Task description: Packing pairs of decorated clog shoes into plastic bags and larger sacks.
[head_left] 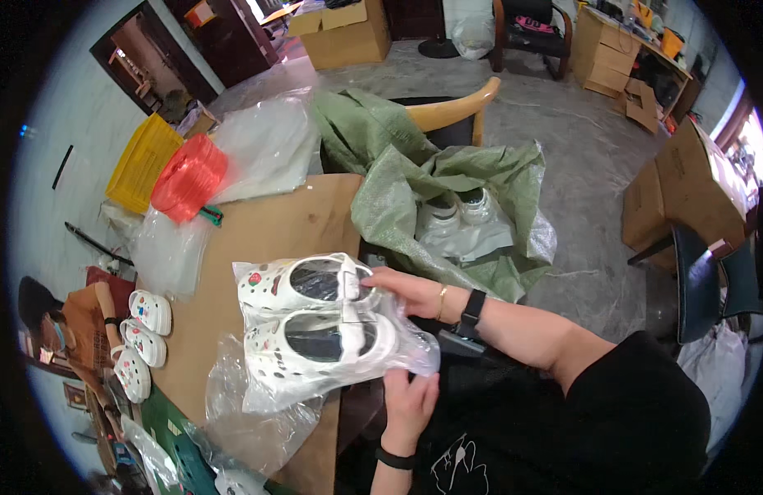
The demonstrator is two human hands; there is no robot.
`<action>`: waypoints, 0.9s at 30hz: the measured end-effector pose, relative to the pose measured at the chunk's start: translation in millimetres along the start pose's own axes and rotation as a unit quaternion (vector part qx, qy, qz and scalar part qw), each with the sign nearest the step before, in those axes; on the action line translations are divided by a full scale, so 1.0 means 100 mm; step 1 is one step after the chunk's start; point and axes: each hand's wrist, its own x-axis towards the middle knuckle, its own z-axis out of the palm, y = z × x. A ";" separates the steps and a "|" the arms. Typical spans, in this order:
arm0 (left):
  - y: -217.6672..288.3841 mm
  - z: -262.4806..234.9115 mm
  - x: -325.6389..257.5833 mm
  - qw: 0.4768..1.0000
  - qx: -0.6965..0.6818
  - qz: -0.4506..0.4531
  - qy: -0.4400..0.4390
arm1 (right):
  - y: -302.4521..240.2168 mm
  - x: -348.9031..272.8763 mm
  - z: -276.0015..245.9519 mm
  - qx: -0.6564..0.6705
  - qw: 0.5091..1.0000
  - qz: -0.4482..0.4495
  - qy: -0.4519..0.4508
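A pair of white clogs (320, 318) with small charms lies side by side inside a clear plastic bag (419, 351) at the table's near edge. My right hand (405, 289) grips the heel end of the far clog through or at the bag, thumb on top. My left hand (408, 404) has the loose end of the bag pinched between thumb and fingers, beside the heel of the nearer clog. The fingers under the bag are partly hidden. Another crumpled clear bag (270, 429) lies on the table next to the pair.
A green woven sack (381, 190) with bagged shoes (460, 210) inside stands beyond the cardboard-topped table (258, 235). Red twine (188, 177), a yellow crate (142, 161) and plastic bags (270, 140) are at the far left. Loose clogs (142, 334) and another person (89, 330) are at left.
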 end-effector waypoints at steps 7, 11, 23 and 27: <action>0.32 0.03 0.03 0.979 0.062 0.079 -0.180 | -0.30 -0.77 0.23 0.168 0.980 -0.102 0.020; 0.36 -0.09 0.30 0.973 0.061 0.115 -0.191 | -0.75 -1.23 -0.35 0.073 0.941 -0.248 0.217; -0.46 1.47 1.33 0.881 0.273 -0.026 -0.387 | -2.00 -2.62 -1.37 -0.168 0.806 -0.442 0.357; -0.93 1.56 0.58 0.955 0.095 0.095 -0.265 | -2.12 -2.33 -1.36 -0.408 0.776 -0.377 0.299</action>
